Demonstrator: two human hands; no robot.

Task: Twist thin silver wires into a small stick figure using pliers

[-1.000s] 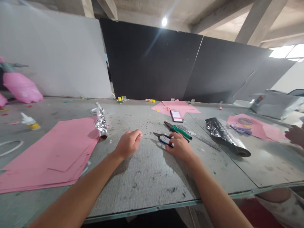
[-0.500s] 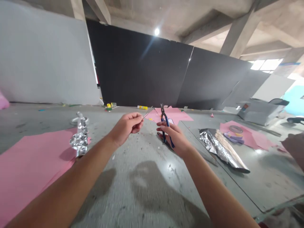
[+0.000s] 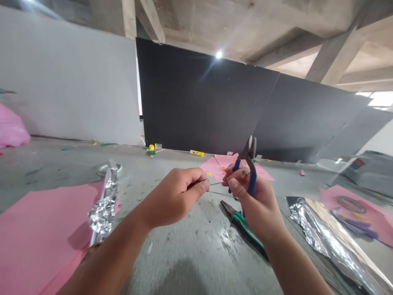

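My left hand [image 3: 184, 194] pinches a thin wire [image 3: 216, 184] above the middle of the grey table. The wire runs across to my right hand [image 3: 254, 192], whose thumb and fingertips are close to its other end. Blue-handled pliers [image 3: 252, 176] rest in my right hand, with their jaws pointing up and slightly parted. Below that hand, green and black pliers [image 3: 242, 227] lie on the table. Wrapped in crumpled foil, a long object [image 3: 102, 213] is left of my left hand.
Pink paper [image 3: 46, 229] covers the left of the table [image 3: 172, 254]. A foil sheet [image 3: 334, 241] lies at the right, near more pink paper [image 3: 383, 217] with a tape ring [image 3: 351, 203]. A yellow glue stick [image 3: 197, 153] is at the back.
The view has shifted. My hands are closer together, and the wire now spans between them. The blue pliers are turned in my right hand. Green and black pliers have come into sight below it.
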